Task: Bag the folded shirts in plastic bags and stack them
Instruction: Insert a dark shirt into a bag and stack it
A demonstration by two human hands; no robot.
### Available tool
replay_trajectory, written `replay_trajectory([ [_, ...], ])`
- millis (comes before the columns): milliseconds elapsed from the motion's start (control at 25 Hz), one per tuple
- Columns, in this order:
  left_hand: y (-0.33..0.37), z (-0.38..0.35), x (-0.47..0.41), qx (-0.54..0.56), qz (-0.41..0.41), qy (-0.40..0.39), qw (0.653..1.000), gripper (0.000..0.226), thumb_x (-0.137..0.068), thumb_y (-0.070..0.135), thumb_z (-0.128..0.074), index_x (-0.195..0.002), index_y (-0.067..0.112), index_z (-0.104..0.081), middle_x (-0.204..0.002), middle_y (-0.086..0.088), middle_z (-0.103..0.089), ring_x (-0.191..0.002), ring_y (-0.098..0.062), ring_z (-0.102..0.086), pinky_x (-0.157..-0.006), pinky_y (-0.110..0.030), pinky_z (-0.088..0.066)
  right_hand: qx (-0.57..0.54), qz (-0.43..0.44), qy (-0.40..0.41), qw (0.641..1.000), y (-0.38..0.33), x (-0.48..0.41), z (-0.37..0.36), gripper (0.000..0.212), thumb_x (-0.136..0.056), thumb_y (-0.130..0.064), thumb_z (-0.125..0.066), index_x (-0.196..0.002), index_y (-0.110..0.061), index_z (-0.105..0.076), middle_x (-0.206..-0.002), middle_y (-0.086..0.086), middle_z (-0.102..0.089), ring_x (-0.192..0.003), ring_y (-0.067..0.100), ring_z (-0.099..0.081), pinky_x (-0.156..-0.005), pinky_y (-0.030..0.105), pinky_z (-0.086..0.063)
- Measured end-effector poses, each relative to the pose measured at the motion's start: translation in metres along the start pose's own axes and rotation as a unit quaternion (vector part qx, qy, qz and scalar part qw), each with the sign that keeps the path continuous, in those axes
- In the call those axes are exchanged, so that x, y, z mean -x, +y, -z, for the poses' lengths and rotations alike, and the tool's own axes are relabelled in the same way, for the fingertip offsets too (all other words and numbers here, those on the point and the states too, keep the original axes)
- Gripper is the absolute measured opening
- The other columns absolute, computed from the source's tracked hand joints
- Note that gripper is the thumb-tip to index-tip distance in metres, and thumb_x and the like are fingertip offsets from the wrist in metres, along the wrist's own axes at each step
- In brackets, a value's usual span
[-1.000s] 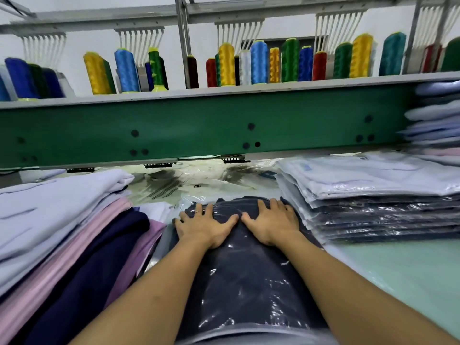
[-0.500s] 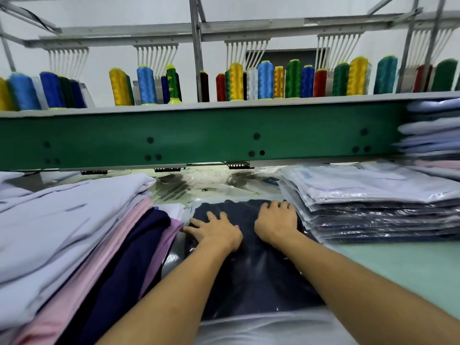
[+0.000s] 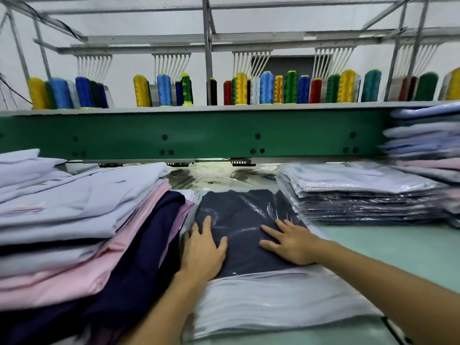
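A folded dark navy shirt inside a clear plastic bag (image 3: 239,212) lies flat in front of me, on top of a pile of empty plastic bags (image 3: 268,300). My left hand (image 3: 202,247) presses flat on the shirt's left part, fingers straight. My right hand (image 3: 291,241) lies flat on its right part with fingers spread. To the right stands a stack of bagged shirts (image 3: 361,195), white on top and dark below. At my left is a pile of unbagged folded shirts (image 3: 82,225) in lavender, pink and navy.
The pale green table (image 3: 398,247) shows at the right. A green machine beam (image 3: 199,135) runs across behind, with several thread cones (image 3: 266,87) on a shelf above. More folded shirts (image 3: 428,145) are piled at the far right. Loose plastic bags (image 3: 216,176) lie under the beam.
Both hands have slid back toward me along the bagged shirt, from its far edge to its middle, and spread apart. The camera view has tilted upward.
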State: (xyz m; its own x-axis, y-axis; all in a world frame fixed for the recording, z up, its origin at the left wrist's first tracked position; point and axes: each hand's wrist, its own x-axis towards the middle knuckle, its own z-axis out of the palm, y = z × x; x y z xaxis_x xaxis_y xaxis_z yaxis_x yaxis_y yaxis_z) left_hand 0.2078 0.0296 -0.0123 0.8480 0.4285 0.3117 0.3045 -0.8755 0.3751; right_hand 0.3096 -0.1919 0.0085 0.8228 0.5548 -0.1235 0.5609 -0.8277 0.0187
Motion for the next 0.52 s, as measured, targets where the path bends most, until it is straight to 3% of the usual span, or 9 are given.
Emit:
replay_trajectory([
  [120, -0.002, 0.013, 0.011, 0.020, -0.001, 0.027, 0.999, 0.064, -0.095, 0.048, -0.053, -0.149, 0.019, -0.031, -0.145, -0.015, -0.046, -0.131, -0.036, -0.044, -0.107, -0.040, -0.036, -0.062, -0.028, 0.027, 0.997, 0.021, 0.015, -0.008, 0.075, -0.100, -0.068, -0.022, -0.162, -0.028, -0.008, -0.170, 0.009, 0.002, -0.156, 0.031, 0.002, -0.126, 0.047, -0.006],
  [240, -0.005, 0.029, 0.012, 0.189, 0.015, 0.027, 0.981, 0.066, -0.090, 0.035, -0.068, -0.145, 0.020, -0.036, -0.139, -0.005, -0.052, -0.119, -0.025, -0.056, -0.095, -0.027, -0.047, -0.069, -0.049, 0.033, 0.996, 0.027, 0.020, -0.009, 0.077, -0.098, -0.072, -0.020, -0.162, -0.031, -0.003, -0.169, 0.008, 0.002, -0.156, 0.023, 0.005, -0.125, 0.040, -0.006],
  [320, -0.003, 0.043, 0.009, 0.378, 0.092, 0.015, 0.921, 0.052, -0.088, 0.028, -0.073, -0.131, 0.016, -0.047, -0.112, 0.008, -0.061, -0.081, -0.006, -0.060, -0.062, -0.010, -0.047, -0.063, -0.049, 0.044, 0.996, 0.027, 0.022, -0.008, 0.078, -0.098, -0.072, -0.019, -0.162, -0.031, -0.003, -0.169, 0.010, -0.001, -0.156, 0.022, 0.003, -0.125, 0.039, -0.008],
  [400, 0.001, 0.053, 0.008, 0.538, 0.165, -0.030, 0.826, 0.021, -0.085, 0.027, -0.074, -0.092, 0.015, -0.058, -0.066, 0.008, -0.052, -0.048, -0.005, -0.043, -0.039, -0.014, -0.034, -0.072, -0.055, 0.056, 0.994, 0.027, 0.022, -0.007, 0.079, -0.097, -0.073, -0.021, -0.162, -0.030, -0.007, -0.169, 0.010, -0.006, -0.156, 0.023, -0.003, -0.124, 0.039, -0.013],
  [440, 0.002, 0.057, 0.009, 0.588, 0.184, -0.062, 0.785, 0.021, -0.084, 0.027, -0.073, -0.076, 0.016, -0.058, -0.053, 0.006, -0.045, -0.041, -0.008, -0.038, -0.038, -0.016, -0.030, -0.076, -0.057, 0.062, 0.994, 0.027, 0.022, -0.004, 0.078, -0.097, -0.073, -0.024, -0.162, -0.030, -0.012, -0.168, 0.009, -0.011, -0.156, 0.024, -0.009, -0.123, 0.040, -0.017],
  [520, 0.004, 0.061, 0.010, 0.659, 0.193, -0.136, 0.714, 0.015, -0.084, 0.026, -0.069, -0.077, 0.014, -0.065, -0.054, 0.001, -0.054, -0.042, -0.013, -0.047, -0.042, -0.019, -0.038, -0.101, -0.043, 0.084, 0.990, 0.027, 0.024, 0.004, 0.068, -0.098, -0.066, -0.040, -0.156, -0.030, -0.034, -0.158, 0.007, -0.036, -0.148, 0.027, -0.031, -0.118, 0.041, -0.031],
])
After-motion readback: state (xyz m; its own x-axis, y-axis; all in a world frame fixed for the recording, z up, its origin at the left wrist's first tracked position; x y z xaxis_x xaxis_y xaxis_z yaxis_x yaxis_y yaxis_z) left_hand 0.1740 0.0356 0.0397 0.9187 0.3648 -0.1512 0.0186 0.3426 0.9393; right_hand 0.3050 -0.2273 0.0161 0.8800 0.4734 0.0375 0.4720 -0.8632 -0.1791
